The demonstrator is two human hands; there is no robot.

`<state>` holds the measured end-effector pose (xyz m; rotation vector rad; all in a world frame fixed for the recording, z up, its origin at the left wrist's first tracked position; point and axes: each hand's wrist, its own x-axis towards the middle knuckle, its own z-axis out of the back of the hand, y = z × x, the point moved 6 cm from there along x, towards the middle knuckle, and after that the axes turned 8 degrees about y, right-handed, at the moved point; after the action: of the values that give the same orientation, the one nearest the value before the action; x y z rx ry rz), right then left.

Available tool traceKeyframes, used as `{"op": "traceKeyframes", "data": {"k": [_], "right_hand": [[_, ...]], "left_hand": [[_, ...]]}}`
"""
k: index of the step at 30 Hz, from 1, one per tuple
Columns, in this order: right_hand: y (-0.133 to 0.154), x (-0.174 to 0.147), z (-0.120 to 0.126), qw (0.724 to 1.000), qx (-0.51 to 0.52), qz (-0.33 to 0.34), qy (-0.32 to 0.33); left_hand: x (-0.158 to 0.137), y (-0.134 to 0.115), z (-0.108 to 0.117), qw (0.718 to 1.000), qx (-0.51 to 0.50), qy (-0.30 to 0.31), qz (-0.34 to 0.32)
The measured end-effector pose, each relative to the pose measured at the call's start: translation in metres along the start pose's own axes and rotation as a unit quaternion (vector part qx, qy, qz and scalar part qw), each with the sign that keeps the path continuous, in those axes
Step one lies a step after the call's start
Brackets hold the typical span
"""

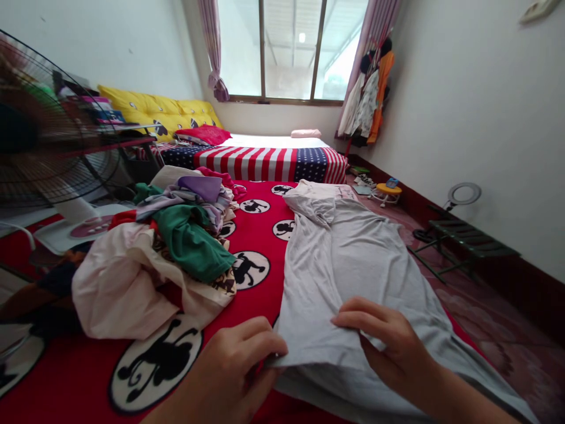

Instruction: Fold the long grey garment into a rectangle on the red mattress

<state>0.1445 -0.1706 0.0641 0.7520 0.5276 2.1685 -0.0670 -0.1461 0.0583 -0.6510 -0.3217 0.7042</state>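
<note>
Your left hand (233, 368) pinches the near left edge of the grey garment (348, 265), fingers closed on the cloth. Your right hand (388, 347) lies open, flat on the same garment just beside it. The garment stretches away from both hands along the red cartoon-print bedcover (260, 235). Left of your left hand sits a heap of clothes (163, 259), touching nothing you hold. Beyond it a fan (48, 135) is blurred and cut off. Your wrists run out of view.
</note>
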Motion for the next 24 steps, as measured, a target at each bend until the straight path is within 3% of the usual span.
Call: {"op": "traceKeyframes", "data": {"k": [6,10,12,16,18,20,24], "right_hand": [[-0.007,-0.013,-0.035,0.982,-0.043,-0.087,0.159],[-0.008,-0.012,-0.045,0.969,-0.031,-0.123,0.214],[-0.004,-0.008,-0.04,0.968,-0.018,-0.13,0.215],[-0.007,0.006,-0.028,0.972,0.007,-0.135,0.19],[-0.02,0.016,-0.022,0.974,0.022,-0.147,0.173],[-0.043,0.027,-0.013,0.972,0.041,-0.176,0.148],[-0.11,0.047,0.015,0.958,0.105,-0.258,0.062]], "left_hand": [[-0.005,0.0,-0.026,0.981,0.107,0.153,0.048],[0.005,-0.013,-0.03,0.964,0.135,0.224,0.041],[0.023,-0.02,-0.023,0.971,0.129,0.2,0.028],[0.094,-0.02,-0.008,0.991,0.122,0.056,-0.028],[0.139,-0.003,-0.007,0.99,0.137,0.001,-0.011],[0.183,0.021,-0.012,0.985,0.173,-0.006,0.024],[0.248,0.066,-0.017,0.977,0.198,-0.039,0.076]]}}
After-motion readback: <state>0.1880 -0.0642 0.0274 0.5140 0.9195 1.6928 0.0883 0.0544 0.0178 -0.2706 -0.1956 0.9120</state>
